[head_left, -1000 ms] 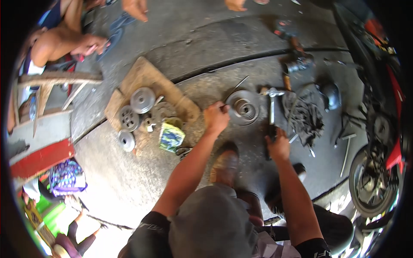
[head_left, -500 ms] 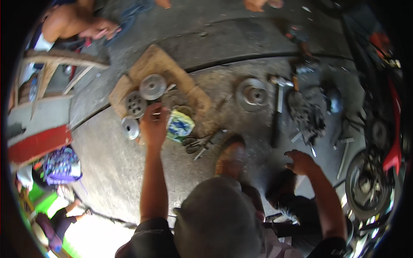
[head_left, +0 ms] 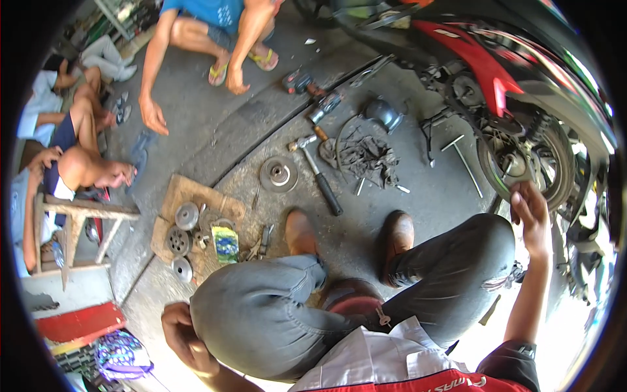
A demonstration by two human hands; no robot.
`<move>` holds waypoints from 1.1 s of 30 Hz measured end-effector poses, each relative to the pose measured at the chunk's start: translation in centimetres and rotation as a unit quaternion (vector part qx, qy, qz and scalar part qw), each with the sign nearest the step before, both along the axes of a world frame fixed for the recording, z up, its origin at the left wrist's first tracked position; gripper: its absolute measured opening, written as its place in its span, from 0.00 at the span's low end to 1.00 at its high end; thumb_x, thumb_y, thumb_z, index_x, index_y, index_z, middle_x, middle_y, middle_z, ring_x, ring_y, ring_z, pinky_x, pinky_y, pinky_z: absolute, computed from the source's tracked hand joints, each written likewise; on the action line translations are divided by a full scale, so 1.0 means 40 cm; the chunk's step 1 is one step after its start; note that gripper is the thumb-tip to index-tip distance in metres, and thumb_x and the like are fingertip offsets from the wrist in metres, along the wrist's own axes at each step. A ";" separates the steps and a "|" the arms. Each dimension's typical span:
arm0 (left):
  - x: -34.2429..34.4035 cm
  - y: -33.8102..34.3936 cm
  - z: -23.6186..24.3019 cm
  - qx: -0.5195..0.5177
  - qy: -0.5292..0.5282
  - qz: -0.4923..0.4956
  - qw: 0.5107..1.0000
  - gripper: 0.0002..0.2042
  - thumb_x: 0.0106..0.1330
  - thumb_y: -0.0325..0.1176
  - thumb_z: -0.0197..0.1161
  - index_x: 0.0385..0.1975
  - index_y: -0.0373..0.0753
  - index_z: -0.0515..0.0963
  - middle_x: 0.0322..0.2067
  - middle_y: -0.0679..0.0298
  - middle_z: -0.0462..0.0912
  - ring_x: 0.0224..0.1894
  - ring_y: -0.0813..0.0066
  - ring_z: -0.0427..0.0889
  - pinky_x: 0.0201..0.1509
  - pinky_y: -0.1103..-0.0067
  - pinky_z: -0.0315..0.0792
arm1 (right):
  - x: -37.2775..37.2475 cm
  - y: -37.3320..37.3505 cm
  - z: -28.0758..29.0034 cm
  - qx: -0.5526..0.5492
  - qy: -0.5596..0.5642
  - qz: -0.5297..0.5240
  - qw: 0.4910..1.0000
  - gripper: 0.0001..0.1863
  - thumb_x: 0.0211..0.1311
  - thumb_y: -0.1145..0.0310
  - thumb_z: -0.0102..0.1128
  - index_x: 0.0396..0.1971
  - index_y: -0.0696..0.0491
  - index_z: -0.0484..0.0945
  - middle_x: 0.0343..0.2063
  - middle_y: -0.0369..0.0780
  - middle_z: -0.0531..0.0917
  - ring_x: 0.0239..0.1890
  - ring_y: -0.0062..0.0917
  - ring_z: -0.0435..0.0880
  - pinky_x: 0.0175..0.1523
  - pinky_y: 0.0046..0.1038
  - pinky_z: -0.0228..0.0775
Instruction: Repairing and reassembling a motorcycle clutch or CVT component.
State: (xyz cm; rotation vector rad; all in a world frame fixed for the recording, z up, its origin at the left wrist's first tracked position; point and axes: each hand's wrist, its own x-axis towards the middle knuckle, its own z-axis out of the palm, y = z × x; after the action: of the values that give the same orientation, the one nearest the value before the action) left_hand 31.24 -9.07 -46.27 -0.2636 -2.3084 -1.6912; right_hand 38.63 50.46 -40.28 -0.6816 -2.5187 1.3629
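Note:
My left hand [head_left: 181,334] is beside my left knee, fingers loosely bent against the trouser leg, with nothing visible in it. Out to the right, my right hand [head_left: 531,215] is raised with fingers apart, close to the rear wheel [head_left: 563,185] of a red and black motorcycle [head_left: 499,88]; whether it touches the wheel I cannot tell. On the floor, cardboard [head_left: 171,204] bears round metal parts: a shiny disc [head_left: 187,215], a disc with holes [head_left: 177,241] and a smaller disc [head_left: 182,269]. A yellow-and-blue packet [head_left: 225,245] lies beside them.
A pulley-like metal part [head_left: 279,174], a hammer [head_left: 322,183], a dark rag [head_left: 366,157], a power drill [head_left: 324,106] and a T-handle wrench [head_left: 465,168] lie ahead. A person in blue [head_left: 209,16] crouches beyond. A wooden bench [head_left: 88,208] stands left.
My left hand has drawn back from the metal parts to my knee. My right hand has moved outward toward the motorcycle wheel. The view has swung right, bringing more of the motorcycle in.

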 end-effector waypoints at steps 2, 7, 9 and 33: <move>0.058 0.019 0.001 -0.020 0.012 0.006 1.000 0.24 0.74 0.53 0.60 0.41 0.33 0.68 0.38 0.61 0.67 0.38 0.74 0.65 0.47 0.73 0.62 | 0.129 -0.030 0.016 -0.078 0.001 -0.041 0.996 0.17 0.72 0.57 0.67 0.47 0.55 0.77 0.29 0.29 0.74 0.26 0.11 0.70 0.30 0.16 0.61; 0.050 0.074 -0.050 -0.119 -0.003 -0.023 0.993 0.14 0.81 0.40 0.45 0.41 0.35 0.72 0.35 0.67 0.70 0.39 0.78 0.66 0.48 0.77 0.64 | 0.292 -0.103 0.035 -0.036 0.003 -0.018 0.999 0.28 0.58 0.54 0.80 0.45 0.58 0.76 0.37 0.36 0.77 0.41 0.20 0.78 0.44 0.24 0.77; 0.020 0.085 -0.066 -0.112 -0.048 -0.036 0.992 0.15 0.80 0.42 0.51 0.38 0.35 0.72 0.33 0.67 0.70 0.35 0.79 0.66 0.42 0.78 0.63 | 0.328 -0.113 0.036 0.014 -0.022 -0.027 0.999 0.26 0.61 0.53 0.77 0.44 0.59 0.76 0.38 0.37 0.78 0.39 0.22 0.78 0.43 0.25 0.78; -0.566 -0.249 -0.786 -0.454 -0.359 0.223 0.784 0.40 0.56 0.65 0.74 0.55 0.34 0.75 0.51 0.43 0.83 0.51 0.48 0.85 0.51 0.58 0.79 | 0.003 0.099 0.079 0.078 -0.174 0.081 0.978 0.30 0.69 0.57 0.70 0.62 0.58 0.72 0.53 0.43 0.81 0.51 0.29 0.82 0.58 0.33 0.74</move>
State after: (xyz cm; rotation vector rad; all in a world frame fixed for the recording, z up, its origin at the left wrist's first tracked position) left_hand 8.59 -19.03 -77.70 0.8526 -3.1977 -0.3301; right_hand 38.75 54.43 -37.13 -0.7532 -2.9794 1.1597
